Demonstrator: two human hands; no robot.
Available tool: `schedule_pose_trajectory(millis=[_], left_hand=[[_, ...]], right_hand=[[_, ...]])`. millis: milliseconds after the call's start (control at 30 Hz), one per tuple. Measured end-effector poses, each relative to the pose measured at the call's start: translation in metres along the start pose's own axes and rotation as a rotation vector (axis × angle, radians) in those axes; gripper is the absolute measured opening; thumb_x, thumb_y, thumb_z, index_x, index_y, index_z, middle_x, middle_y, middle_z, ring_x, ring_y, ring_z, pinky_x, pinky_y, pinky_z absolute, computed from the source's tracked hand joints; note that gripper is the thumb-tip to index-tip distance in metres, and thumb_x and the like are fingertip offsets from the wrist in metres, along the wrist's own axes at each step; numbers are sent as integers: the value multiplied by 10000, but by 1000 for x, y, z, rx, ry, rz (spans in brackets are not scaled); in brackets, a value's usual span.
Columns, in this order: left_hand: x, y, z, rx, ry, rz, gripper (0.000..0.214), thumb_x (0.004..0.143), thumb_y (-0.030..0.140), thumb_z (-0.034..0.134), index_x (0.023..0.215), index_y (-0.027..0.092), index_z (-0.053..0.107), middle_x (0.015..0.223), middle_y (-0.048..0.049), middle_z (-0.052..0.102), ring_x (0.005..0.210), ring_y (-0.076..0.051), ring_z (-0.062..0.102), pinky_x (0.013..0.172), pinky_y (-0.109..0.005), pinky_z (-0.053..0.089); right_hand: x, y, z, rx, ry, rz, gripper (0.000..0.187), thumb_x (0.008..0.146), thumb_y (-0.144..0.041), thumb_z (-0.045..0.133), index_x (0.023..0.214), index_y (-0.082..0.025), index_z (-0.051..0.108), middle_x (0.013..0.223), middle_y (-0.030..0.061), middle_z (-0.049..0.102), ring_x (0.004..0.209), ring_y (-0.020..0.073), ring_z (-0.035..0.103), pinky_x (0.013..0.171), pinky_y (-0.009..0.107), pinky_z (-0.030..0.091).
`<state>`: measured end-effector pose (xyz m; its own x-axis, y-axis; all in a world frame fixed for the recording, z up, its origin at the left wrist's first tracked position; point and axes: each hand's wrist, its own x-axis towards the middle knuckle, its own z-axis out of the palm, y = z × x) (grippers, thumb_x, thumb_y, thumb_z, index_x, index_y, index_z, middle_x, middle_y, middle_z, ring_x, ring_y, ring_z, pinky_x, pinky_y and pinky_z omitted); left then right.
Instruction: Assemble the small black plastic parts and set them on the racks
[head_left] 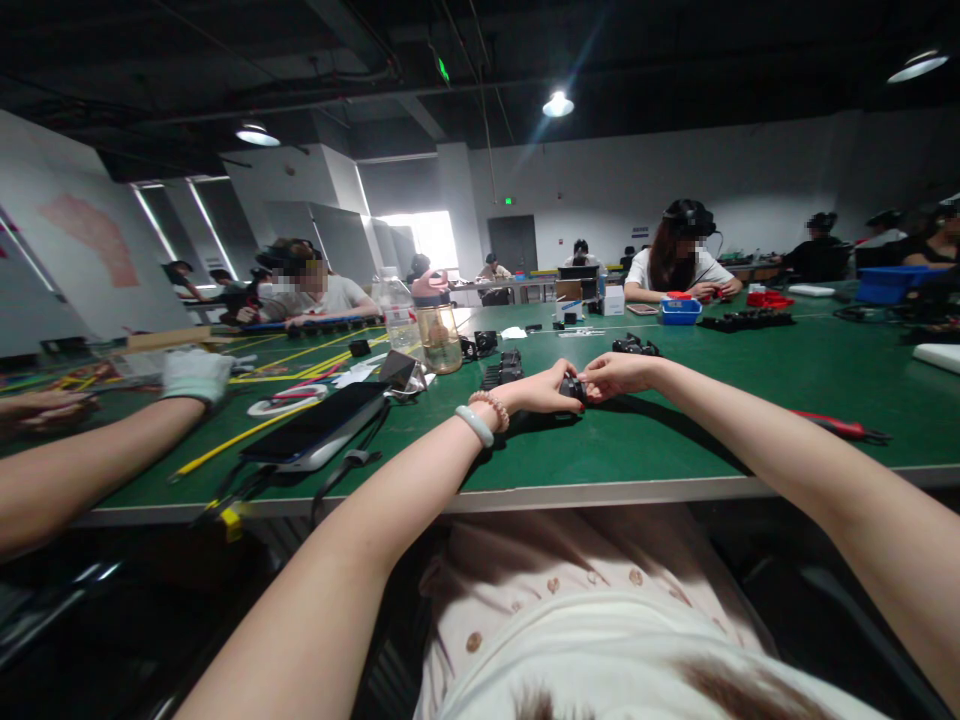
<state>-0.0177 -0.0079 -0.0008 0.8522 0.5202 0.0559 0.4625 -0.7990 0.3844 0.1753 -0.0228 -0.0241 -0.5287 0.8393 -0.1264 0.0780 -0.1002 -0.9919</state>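
Observation:
Just above the green table, my left hand [551, 388] is closed round a small black part [574, 388], fingers wrapped over it. From the right, the fingertips of my right hand [616, 376] pinch at the same black part; whether they hold a smaller piece is too small to tell. Left of my left wrist sits a group of black blocks [504, 369]. Beyond my right hand lies another black part [636, 345]. The exact kind of the held part cannot be made out.
Red-handled pliers [836, 426] lie to the right. At left are a phone on a white power bank [319, 425], cables, a tea bottle [439, 338] and a clear bottle [397, 312]. A co-worker's gloved hand [196, 376] rests further left. Across the table stands a blue bin [681, 312].

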Motion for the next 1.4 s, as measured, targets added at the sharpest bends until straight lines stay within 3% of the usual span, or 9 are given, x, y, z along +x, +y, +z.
schedule_pose_trajectory(millis=[967, 1400], left_hand=[[3, -6, 2, 5, 6, 22, 599, 575, 454, 554, 1058, 180, 330, 893, -17, 489, 778, -157, 484, 642, -254, 382], [2, -6, 2, 3, 26, 35, 603, 561, 457, 562, 1035, 159, 338, 880, -17, 479, 758, -149, 485, 634, -249, 383]], right_hand=[[4, 3, -3, -40, 76, 40, 259, 687, -328, 579, 713, -71, 587, 678, 61, 600, 619, 85, 553, 642, 200, 466], [0, 3, -6, 64, -56, 33, 294, 729, -372, 517, 730, -83, 573, 714, 47, 590, 694, 96, 557, 710, 226, 444]])
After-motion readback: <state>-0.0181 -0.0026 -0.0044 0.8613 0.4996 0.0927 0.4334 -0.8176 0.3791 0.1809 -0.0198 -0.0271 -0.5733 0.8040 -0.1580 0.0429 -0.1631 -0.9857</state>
